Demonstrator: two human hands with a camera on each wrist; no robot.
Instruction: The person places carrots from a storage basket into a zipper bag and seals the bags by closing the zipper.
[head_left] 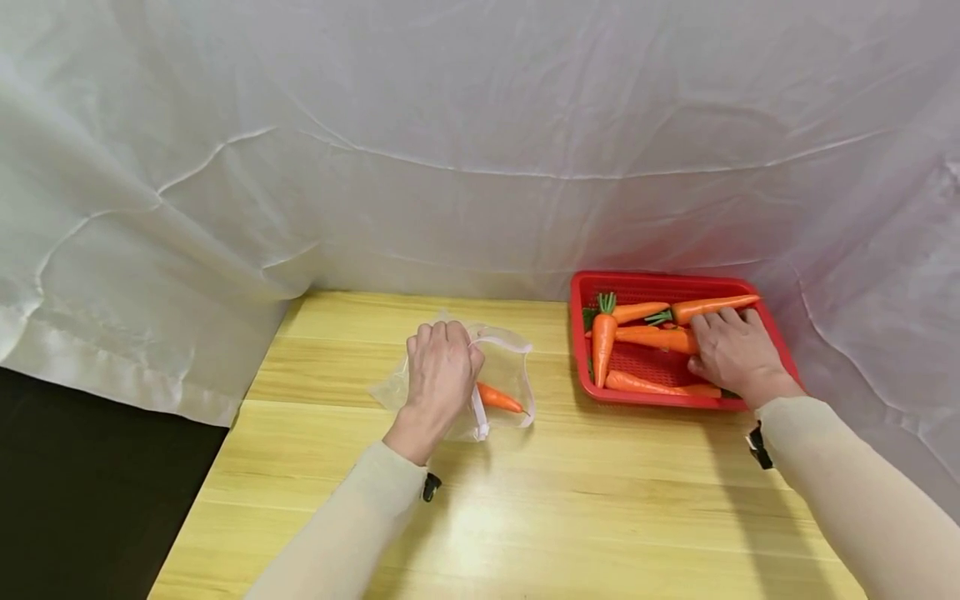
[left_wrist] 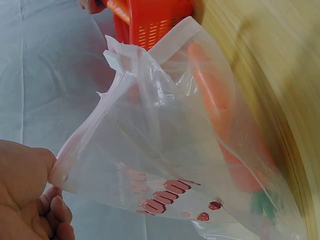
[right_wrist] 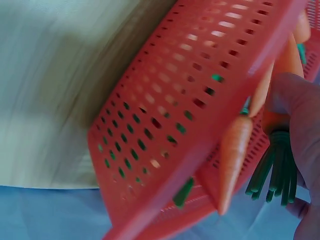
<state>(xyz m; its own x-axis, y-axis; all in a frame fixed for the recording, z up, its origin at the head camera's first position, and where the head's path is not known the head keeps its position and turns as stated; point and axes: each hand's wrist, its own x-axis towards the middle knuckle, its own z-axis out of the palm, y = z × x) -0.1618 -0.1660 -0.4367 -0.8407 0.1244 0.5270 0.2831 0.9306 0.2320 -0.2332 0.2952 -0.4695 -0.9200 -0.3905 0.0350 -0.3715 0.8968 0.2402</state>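
My left hand pinches the rim of a clear zip bag between thumb and fingers, holding the mouth raised. Inside the bag lies one orange carrot, its green top toward the bag's bottom; red lettering and strawberries are printed on the plastic. Over at the right, my right hand reaches into a red basket. Its thumb and fingers grip a carrot close to the green stems. Part of that carrot is covered by the hand.
Several other carrots lie in the basket, one with its leafy end up over the left rim. A pale wooden table carries bag and basket. Grey-white cloth hangs behind the table and along its right side.
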